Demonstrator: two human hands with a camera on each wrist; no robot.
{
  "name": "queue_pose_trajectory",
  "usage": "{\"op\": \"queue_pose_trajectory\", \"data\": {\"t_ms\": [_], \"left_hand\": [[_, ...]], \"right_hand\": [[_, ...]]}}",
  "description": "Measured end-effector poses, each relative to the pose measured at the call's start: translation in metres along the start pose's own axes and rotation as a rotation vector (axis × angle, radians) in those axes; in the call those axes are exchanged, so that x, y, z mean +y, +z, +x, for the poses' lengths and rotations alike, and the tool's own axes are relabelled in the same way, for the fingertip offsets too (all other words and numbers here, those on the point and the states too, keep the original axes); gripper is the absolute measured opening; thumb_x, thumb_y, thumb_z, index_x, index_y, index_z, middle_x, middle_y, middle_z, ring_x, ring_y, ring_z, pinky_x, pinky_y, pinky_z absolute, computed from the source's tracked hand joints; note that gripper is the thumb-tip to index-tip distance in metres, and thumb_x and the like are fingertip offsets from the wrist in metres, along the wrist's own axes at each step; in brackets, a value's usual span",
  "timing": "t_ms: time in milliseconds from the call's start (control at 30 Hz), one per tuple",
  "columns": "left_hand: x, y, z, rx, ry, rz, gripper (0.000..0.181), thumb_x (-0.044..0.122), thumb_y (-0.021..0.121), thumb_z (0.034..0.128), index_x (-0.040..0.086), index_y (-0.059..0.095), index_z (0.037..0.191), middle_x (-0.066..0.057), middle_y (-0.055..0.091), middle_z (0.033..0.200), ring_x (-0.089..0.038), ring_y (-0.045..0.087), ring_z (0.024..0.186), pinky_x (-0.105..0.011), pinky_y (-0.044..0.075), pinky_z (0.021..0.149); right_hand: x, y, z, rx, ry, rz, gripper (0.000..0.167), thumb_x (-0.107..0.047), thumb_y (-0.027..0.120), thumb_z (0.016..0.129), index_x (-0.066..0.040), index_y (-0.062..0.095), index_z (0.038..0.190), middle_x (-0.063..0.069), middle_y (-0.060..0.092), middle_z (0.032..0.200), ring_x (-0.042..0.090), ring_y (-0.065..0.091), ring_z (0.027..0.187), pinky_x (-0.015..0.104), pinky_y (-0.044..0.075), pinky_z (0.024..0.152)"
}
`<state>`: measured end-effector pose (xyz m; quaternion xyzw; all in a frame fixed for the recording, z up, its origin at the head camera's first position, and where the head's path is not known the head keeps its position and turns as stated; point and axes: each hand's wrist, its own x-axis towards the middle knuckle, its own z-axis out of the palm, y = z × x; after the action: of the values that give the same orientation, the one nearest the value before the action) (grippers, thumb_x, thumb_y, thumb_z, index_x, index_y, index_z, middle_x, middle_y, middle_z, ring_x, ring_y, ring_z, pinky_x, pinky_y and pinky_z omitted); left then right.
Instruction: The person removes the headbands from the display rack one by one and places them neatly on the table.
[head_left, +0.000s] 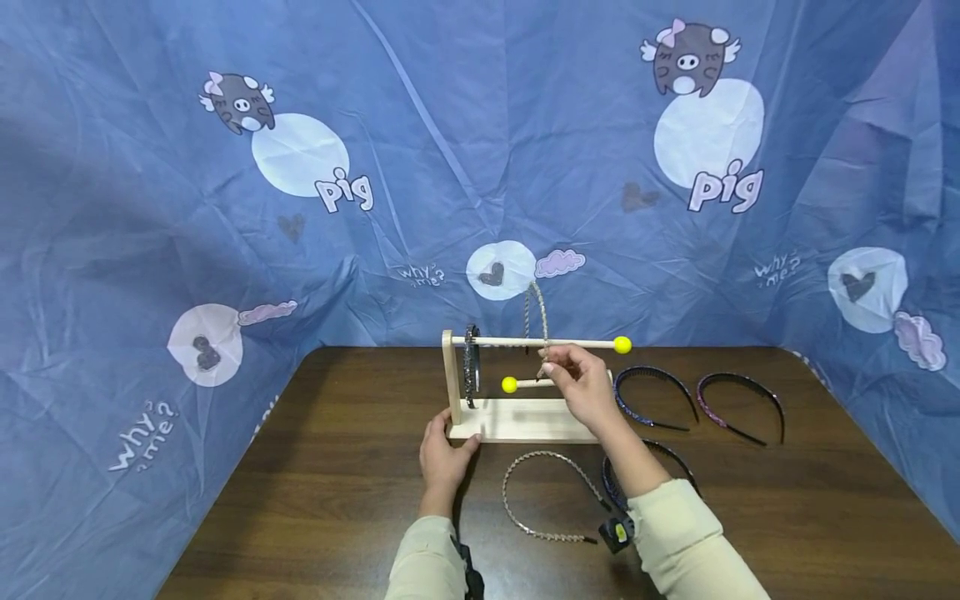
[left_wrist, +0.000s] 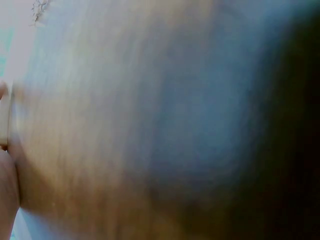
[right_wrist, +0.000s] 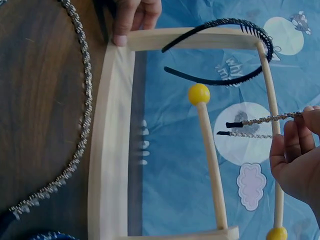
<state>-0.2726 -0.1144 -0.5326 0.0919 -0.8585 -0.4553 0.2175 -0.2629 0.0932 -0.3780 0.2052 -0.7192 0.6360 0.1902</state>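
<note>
My right hand (head_left: 588, 390) pinches one leg of a thin silvery braided headband (head_left: 543, 312) at the upper rod (head_left: 573, 342) of a wooden stand (head_left: 517, 419). Its arch rises above the rod, and in the right wrist view its two dark-tipped legs lie close together across it. A black toothed headband (right_wrist: 227, 82) hangs on the same rod near the upright. At the base's left end, my left hand (head_left: 444, 457) grips the wood, thumb at the front corner. The left wrist view is mostly blurred, with a sliver of the hand (left_wrist: 7, 187) at its edge.
A shorter lower rod (right_wrist: 212, 160) ends in a yellow ball. In front of the stand lie a beaded silvery headband (head_left: 517, 521) and a dark headband (head_left: 660, 447) partly behind my right forearm. Blue (head_left: 633, 415) and pink (head_left: 712, 408) glittery headbands lie to the right.
</note>
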Motion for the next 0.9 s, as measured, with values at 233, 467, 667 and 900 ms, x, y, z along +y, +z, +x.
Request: {"op": "queue_pose_trajectory", "data": {"t_ms": [233,467,667,900], "left_hand": [[-0.001,0.001,0.000,0.006,-0.007,0.008,0.059,0.018,0.082,0.0657,0.009,0.058,0.119,-0.011,0.058,0.116,-0.031,0.054,0.108,-0.044,0.040,0.091],[-0.001,0.001,0.000,0.006,0.000,0.016,0.060,0.018,0.083,0.0649,0.008,0.058,0.119,-0.011,0.059,0.115,-0.031,0.054,0.108,-0.044,0.040,0.090],[-0.001,0.002,0.000,0.005,0.001,0.024,0.061,0.018,0.083,0.0650,0.008,0.058,0.120,-0.011,0.059,0.115,-0.031,0.054,0.108,-0.044,0.041,0.090],[-0.001,0.001,0.000,0.004,-0.007,0.017,0.061,0.017,0.084,0.0647,0.007,0.058,0.120,-0.011,0.058,0.115,-0.031,0.054,0.108,-0.043,0.040,0.091]], "right_hand": [[-0.004,-0.011,0.002,0.046,-0.019,-0.020,0.011,0.015,0.058,0.082,0.017,0.059,0.093,0.030,0.061,0.094,0.012,0.055,0.074,0.015,0.044,0.064],[-0.009,-0.024,0.002,0.090,-0.028,-0.007,0.010,0.018,0.057,0.081,0.019,0.057,0.090,0.034,0.059,0.097,0.011,0.056,0.075,0.014,0.043,0.064],[-0.015,-0.035,0.001,0.130,-0.053,-0.011,0.011,0.017,0.058,0.081,0.018,0.058,0.092,0.030,0.060,0.097,0.009,0.056,0.078,0.015,0.044,0.067],[-0.019,-0.049,-0.001,0.186,-0.085,0.025,0.012,0.021,0.056,0.080,0.021,0.056,0.092,0.005,0.064,0.090,0.008,0.057,0.076,0.015,0.045,0.067]]}}
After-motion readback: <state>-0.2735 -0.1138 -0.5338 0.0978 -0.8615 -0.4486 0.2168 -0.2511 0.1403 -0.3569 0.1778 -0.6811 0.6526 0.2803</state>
